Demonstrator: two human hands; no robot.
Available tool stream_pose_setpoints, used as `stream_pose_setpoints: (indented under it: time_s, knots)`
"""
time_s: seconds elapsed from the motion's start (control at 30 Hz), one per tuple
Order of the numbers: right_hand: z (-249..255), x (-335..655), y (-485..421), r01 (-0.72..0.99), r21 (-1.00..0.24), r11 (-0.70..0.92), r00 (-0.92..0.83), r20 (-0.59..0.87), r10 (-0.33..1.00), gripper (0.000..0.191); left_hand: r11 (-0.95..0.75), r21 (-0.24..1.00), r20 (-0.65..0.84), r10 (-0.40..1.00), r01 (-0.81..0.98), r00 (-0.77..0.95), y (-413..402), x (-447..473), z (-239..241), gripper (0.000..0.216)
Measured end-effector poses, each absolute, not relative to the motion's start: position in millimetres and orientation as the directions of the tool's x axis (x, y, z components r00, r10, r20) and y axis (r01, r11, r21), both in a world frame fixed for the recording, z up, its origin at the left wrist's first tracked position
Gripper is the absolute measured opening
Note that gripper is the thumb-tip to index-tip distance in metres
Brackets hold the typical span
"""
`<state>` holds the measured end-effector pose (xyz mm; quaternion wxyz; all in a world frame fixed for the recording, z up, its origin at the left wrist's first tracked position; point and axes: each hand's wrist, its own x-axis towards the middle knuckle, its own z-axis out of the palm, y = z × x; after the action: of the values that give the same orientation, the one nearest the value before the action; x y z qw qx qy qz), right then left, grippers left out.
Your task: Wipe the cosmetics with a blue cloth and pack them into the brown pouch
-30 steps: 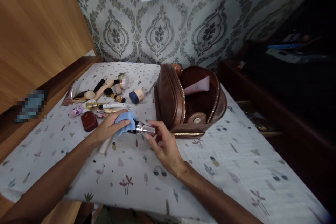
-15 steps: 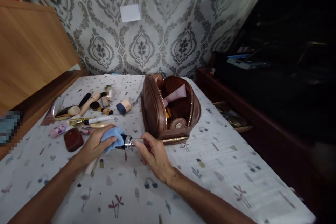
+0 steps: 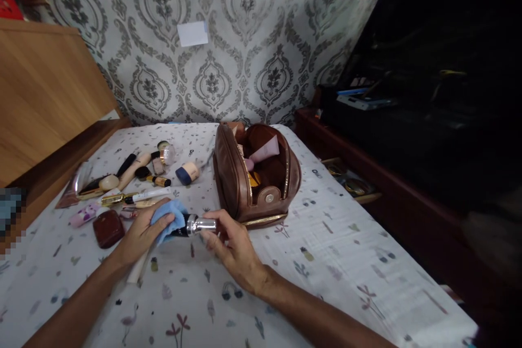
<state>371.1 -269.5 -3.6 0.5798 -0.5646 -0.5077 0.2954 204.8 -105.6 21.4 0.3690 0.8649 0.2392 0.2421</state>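
Observation:
My left hand (image 3: 138, 234) is closed around a light blue cloth (image 3: 173, 212), which wraps the body of a dark bottle (image 3: 190, 225) with a shiny silver top. The bottle lies sideways in the air above the bed-like surface, its silver end pointing right. At that end are the fingers of my right hand (image 3: 238, 253), thumb below and index finger above, pinching it. Just beyond my right hand stands a brown cosmetic bag (image 3: 229, 185), unzipped, with a pink tube (image 3: 265, 151) inside. A dark red case (image 3: 108, 228) lies beside my left hand.
Several cosmetics lie at the left, among them a navy-and-beige jar (image 3: 187, 173), a small gold-and-black brush (image 3: 159, 180) and a purple-patterned tube (image 3: 84, 214). A wooden cabinet (image 3: 53, 81) borders the left, a patterned wall the back. An open drawer (image 3: 369, 196) is at the right.
The view has shifted slightly. My right fingers have slid a little on the silver end, so more of it shows. My left hand still holds the cloth around the bottle.

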Motion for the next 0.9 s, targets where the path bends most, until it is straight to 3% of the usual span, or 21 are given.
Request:
stream_pose_setpoints:
  time_s: [0.17,0.27,0.4,0.6,0.9]
  knots:
    - [-0.6,370.6,-271.3,0.126,-0.981,0.145,0.316,0.178,0.932,0.032,-0.611,0.76,0.257,0.595,0.221,0.761,-107.8,202.6,18.7,0.029]
    - [6.5,372.6,-273.5,0.194,-0.967,0.165,0.316,0.221,0.923,0.031,-0.552,0.797,0.22,0.642,0.244,0.735,-105.7,199.2,13.3,0.032]
    - [24.9,380.3,-277.1,0.311,-0.928,0.205,0.329,0.307,0.893,0.024,-0.387,0.883,0.119,0.732,0.265,0.671,-98.6,193.2,7.1,0.051]
    - [44.6,389.2,-284.9,0.367,-0.901,0.231,0.365,0.368,0.856,0.022,-0.115,0.984,-0.026,0.659,0.134,0.752,-96.6,193.9,13.6,0.067]
    - [61.2,392.7,-295.7,0.39,-0.895,0.214,0.37,0.366,0.854,0.024,-0.138,0.976,-0.036,0.654,0.166,0.756,-108.1,201.2,9.3,0.061]
